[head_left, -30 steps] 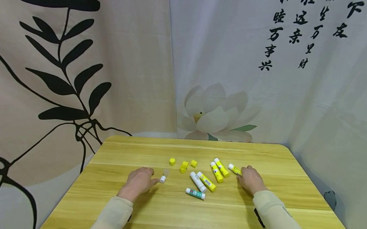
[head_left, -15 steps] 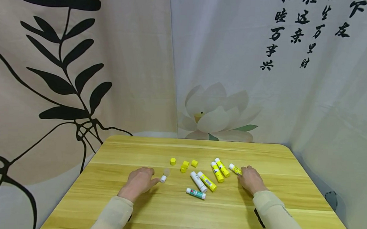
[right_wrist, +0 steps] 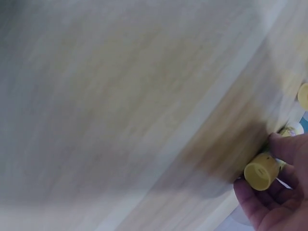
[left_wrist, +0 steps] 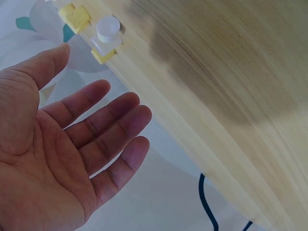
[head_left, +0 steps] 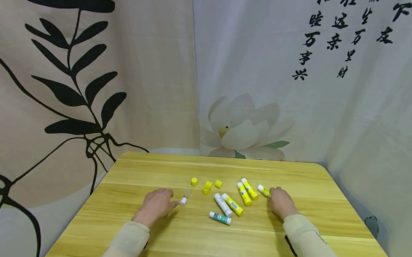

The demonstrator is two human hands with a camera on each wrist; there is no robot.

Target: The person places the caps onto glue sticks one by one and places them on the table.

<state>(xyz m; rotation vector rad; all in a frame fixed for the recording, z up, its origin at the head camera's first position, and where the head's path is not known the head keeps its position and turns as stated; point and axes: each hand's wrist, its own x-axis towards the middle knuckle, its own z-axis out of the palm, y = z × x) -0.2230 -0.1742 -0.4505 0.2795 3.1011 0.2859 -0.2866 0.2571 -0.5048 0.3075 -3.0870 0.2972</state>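
Note:
My right hand (head_left: pixel 283 202) holds a yellow glue stick (head_left: pixel 263 190) lying on the table, its white end pointing away to the left. In the right wrist view, thumb and fingers stand on either side of the glue stick's (right_wrist: pixel 262 171) hollow yellow base. My left hand (head_left: pixel 157 205) hovers at the left with its fingers loosely bent, and the left wrist view shows nothing in its palm (left_wrist: pixel 48 168). Just beyond its thumb stands a small white cap (head_left: pixel 183 201), with a translucent cap (head_left: pixel 187 194) behind it.
Several yellow caps (head_left: pixel 194 181) stand at mid-table. Two yellow glue sticks (head_left: pixel 244 193) lie left of the right hand. Nearer are a white glue stick (head_left: pixel 222 204), a yellow one (head_left: pixel 232 204) and a green one (head_left: pixel 220 218). The wooden table (head_left: pixel 188 245) ends at a printed curtain (head_left: pixel 153 85).

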